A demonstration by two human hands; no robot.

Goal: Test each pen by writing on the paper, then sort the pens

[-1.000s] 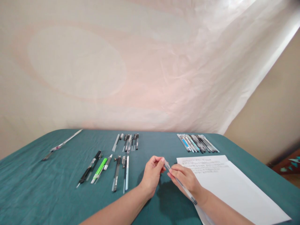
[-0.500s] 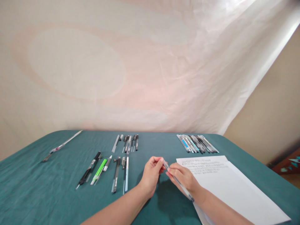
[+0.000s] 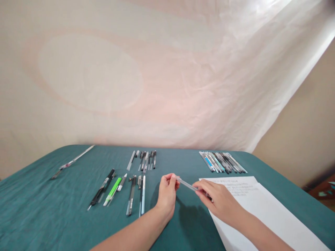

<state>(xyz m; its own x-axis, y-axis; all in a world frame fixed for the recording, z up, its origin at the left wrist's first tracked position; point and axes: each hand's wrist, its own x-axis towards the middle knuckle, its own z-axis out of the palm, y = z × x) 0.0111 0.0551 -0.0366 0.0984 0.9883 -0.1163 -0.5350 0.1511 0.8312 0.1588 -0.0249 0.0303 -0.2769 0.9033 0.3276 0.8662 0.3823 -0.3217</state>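
My left hand [image 3: 166, 194] and my right hand [image 3: 221, 202] hold one slim clear pen [image 3: 187, 184] between them, just above the teal tablecloth [image 3: 52, 209]. The left fingertips pinch the pen's left end. The right fingers grip its other end, which is hidden inside the hand. The pen runs nearly level, sloping down to the right. My right hand hovers over the left edge of a white sheet of paper [image 3: 261, 216] with lines of writing at its top.
Several pens lie in a near row [image 3: 131, 190] left of my hands, with a green one [image 3: 113, 186] among them. A smaller group [image 3: 145, 159] lies behind. Another row of pens [image 3: 222, 162] is at the back right. A long thin pen [image 3: 73, 161] lies far left.
My hands have drawn apart, so the pen now spans a wider gap and lies flatter. My right hand has shifted right over the paper's edge.
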